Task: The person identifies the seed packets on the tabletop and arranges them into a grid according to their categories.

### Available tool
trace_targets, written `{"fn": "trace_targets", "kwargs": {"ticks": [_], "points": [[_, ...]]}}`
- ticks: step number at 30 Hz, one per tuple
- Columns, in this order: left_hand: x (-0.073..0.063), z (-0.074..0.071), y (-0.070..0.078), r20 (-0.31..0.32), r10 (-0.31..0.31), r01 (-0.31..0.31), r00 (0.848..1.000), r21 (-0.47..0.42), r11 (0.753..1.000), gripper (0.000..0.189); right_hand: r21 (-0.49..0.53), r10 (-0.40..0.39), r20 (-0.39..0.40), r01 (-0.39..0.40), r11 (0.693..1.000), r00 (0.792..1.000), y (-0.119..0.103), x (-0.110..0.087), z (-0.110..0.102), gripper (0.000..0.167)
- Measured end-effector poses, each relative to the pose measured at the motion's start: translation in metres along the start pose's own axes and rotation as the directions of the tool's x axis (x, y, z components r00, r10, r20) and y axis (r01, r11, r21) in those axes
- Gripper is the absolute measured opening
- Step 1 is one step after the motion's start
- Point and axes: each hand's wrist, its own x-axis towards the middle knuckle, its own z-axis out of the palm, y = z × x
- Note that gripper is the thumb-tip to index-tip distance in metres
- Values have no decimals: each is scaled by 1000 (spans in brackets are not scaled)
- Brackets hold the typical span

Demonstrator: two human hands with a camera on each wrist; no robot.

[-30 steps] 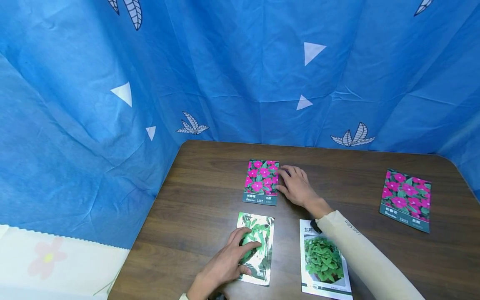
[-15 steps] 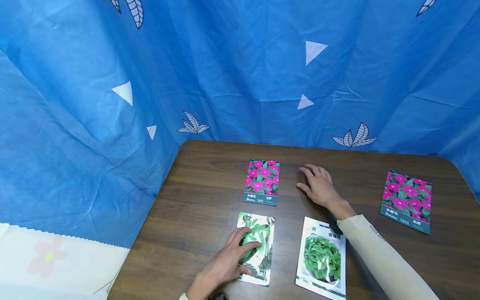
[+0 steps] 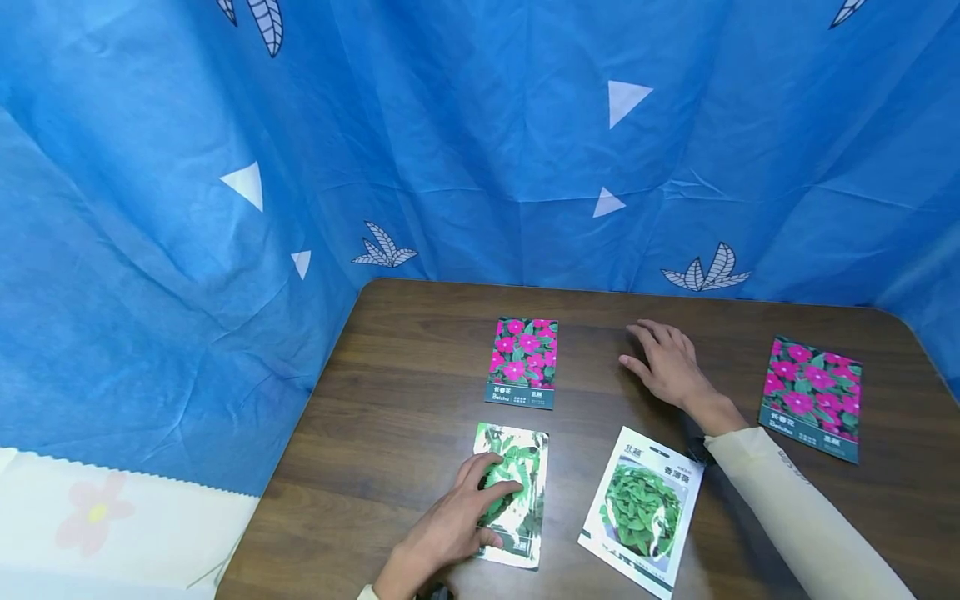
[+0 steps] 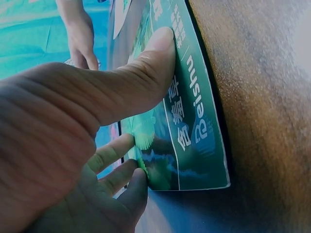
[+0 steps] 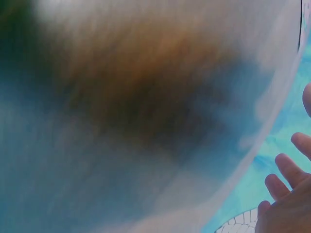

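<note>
My left hand (image 3: 457, 517) rests on a shiny green seed packet (image 3: 531, 500), fingers spread over its left side. In the left wrist view the thumb lies across the packet's dark green printed band (image 4: 201, 126), and the other fingertips touch its leafy picture. My right hand (image 3: 671, 367) is over the table's back half with fingers relaxed, holding nothing. Just below its wrist lies a white seed packet (image 3: 641, 504) with a leafy green picture, tilted. A pink-flower seed packet (image 3: 522, 362) lies left of the right hand. Blurred pale material fills most of the right wrist view.
A second pink-flower seed packet (image 3: 812, 398) lies slanted at the right of the brown wooden table (image 3: 375, 400). Blue patterned cloth (image 3: 480, 142) hangs behind the table and along its left side. A white flowered cloth (image 3: 112, 533) shows at lower left.
My right hand has moved right, away from the left pink-flower packet. The white packet has turned clockwise beneath that wrist. The left hand has stayed in place.
</note>
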Motion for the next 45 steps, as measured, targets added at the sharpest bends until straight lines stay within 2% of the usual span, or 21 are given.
{"fn": "trace_targets", "kwargs": {"ticks": [6, 13, 23, 28, 33, 40, 45], "points": [[-1, 0, 0, 0, -10, 10, 1000, 2, 1000, 68, -19, 35, -5, -35, 999, 999, 12, -4, -13, 59], [-1, 0, 0, -4, -6, 6, 1000, 2, 1000, 67, -40, 93, -14, -93, 995, 996, 39, -20, -23, 60], [0, -1, 1, 3, -12, 12, 1000, -13, 1000, 66, -70, 77, -26, -79, 994, 997, 79, -48, -37, 57], [0, -1, 1, 0, -8, 8, 1000, -13, 1000, 67, -113, 84, -10, -84, 990, 996, 100, -61, -48, 59], [-1, -1, 1, -3, -4, 4, 1000, -11, 1000, 67, -95, 113, 9, -112, 989, 994, 120, -75, -58, 62], [0, -2, 1, 3, -7, 7, 1000, -2, 1000, 67, -93, 98, 11, -97, 991, 995, 140, -94, -64, 59], [1, -2, 1, 12, -18, 18, 1000, -8, 1000, 66, -120, 143, 41, -137, 983, 989, 148, -103, -65, 61]]}}
